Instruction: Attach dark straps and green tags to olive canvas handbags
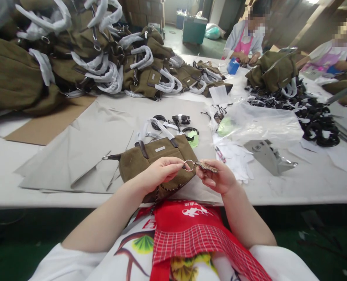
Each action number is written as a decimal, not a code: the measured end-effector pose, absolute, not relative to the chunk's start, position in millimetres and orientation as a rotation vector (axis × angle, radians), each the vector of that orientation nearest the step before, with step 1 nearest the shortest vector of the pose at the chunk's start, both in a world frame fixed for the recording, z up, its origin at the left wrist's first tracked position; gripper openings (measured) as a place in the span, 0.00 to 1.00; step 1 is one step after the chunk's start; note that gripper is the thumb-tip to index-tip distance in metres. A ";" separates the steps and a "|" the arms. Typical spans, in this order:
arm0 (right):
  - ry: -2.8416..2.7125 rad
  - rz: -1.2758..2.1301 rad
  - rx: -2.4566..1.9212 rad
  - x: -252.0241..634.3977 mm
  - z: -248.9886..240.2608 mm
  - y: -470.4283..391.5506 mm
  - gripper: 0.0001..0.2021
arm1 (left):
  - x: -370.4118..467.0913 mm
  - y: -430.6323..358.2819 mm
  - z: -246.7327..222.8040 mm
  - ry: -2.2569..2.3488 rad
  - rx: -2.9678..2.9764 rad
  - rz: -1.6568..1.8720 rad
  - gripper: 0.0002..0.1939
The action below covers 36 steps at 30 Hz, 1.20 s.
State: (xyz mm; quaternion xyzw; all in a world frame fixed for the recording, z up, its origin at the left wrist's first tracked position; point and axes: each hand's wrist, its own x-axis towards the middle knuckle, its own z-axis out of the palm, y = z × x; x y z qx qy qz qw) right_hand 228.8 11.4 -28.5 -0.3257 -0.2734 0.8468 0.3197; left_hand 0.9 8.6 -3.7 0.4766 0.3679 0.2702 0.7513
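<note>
Just above an olive-brown handbag [158,152], my two hands hold a key ring with a patterned tag between them. My left hand [166,170] is closed, pinching the metal ring [188,165] at its left side; a dark cord seems to run from there down over the bag. In my right hand [219,178] the flat mottled brown tag [206,167] is gripped between thumb and fingers. The bag lies on the table, its handles [164,130] wrapped in white and standing toward the far side. Black coiled straps [158,122] lie behind it.
Similar bags [103,58] are heaped along the far left. To the right lie a clear plastic bag [264,121], a grey dispenser [267,156], white paper pieces [235,156] and a pile of black straps [317,113]. Two people work at the far right.
</note>
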 end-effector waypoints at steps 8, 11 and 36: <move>-0.873 2.140 -0.926 222.7 -46.2 11.9 0.13 | -3.7 11.3 -10.1 0.709 0.741 0.606 0.11; -1.030 1.913 -1.053 219.8 -50.3 12.6 0.11 | -5.1 13.0 -12.6 0.646 0.658 0.610 0.10; -1.595 0.855 -0.958 173.1 -34.3 -11.9 0.19 | 8.4 7.1 6.5 0.502 0.493 0.708 0.14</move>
